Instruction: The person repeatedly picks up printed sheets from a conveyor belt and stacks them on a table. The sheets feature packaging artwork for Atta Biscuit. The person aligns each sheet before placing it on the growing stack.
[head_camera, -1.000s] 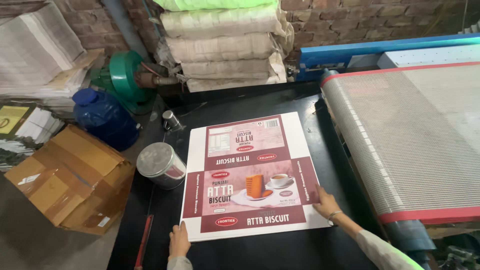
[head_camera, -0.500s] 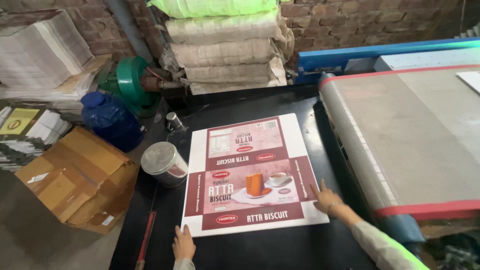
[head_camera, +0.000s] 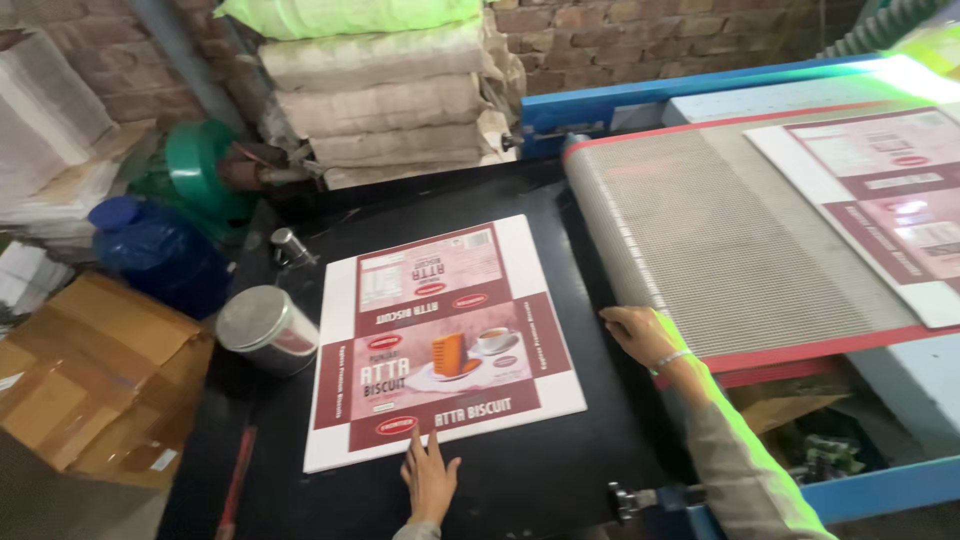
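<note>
A stack of flat printed carton sheets (head_camera: 440, 335), maroon and pink with a picture of biscuits and a cup, lies on the black table (head_camera: 570, 470). My left hand (head_camera: 430, 482) rests flat at the stack's near edge, fingers spread on it. Off to the stack's right, my right hand (head_camera: 640, 333) is open against the near left edge of the mesh conveyor belt (head_camera: 720, 240), holding nothing. Another printed sheet (head_camera: 885, 200) lies on the conveyor at the far right.
A metal tin (head_camera: 265, 328) stands left of the stack, with a small metal part (head_camera: 288, 246) behind it. Cardboard boxes (head_camera: 90, 370), a blue drum (head_camera: 160, 250) and a green machine part (head_camera: 200, 175) sit at the left. Filled sacks (head_camera: 380, 100) are piled against the brick wall.
My right hand has left the stack's right edge and moved right to the conveyor's edge. The view swung right, bringing a printed sheet on the belt into sight.
</note>
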